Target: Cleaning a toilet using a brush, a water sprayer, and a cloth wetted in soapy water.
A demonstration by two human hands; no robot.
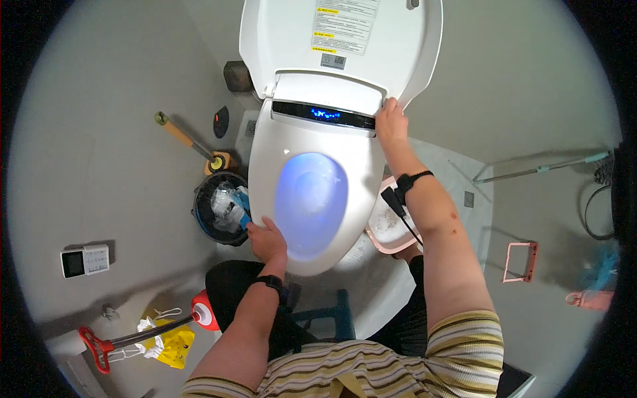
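Observation:
In front of me stands a white smart toilet (pixel 361 192) with its lid (pixel 285 40) raised and blue light glowing in the bowl (pixel 310 205). Blue characters shine on its black display strip (pixel 325 115). My left hand (pixel 269 242) is closed at the front left edge of the seat, thumb on top; its other fingers are partly hidden, close to a blue piece of material (pixel 244 219) at the bin. With fingers bent around the rear right side, my right hand (pixel 393 124) grips the seat beside the display strip. Its fingertips are partly hidden.
A black bin (pixel 207 229) holding crumpled clear plastic sits left of the toilet, near a wooden-handled brush (pixel 182 136). On the right is a pink basin (pixel 385 245). A red plunger (pixel 207 310), yellow bag (pixel 176 345) and white remote (pixel 96 259) are at left; a squeegee pole (pixel 524 172) leans right.

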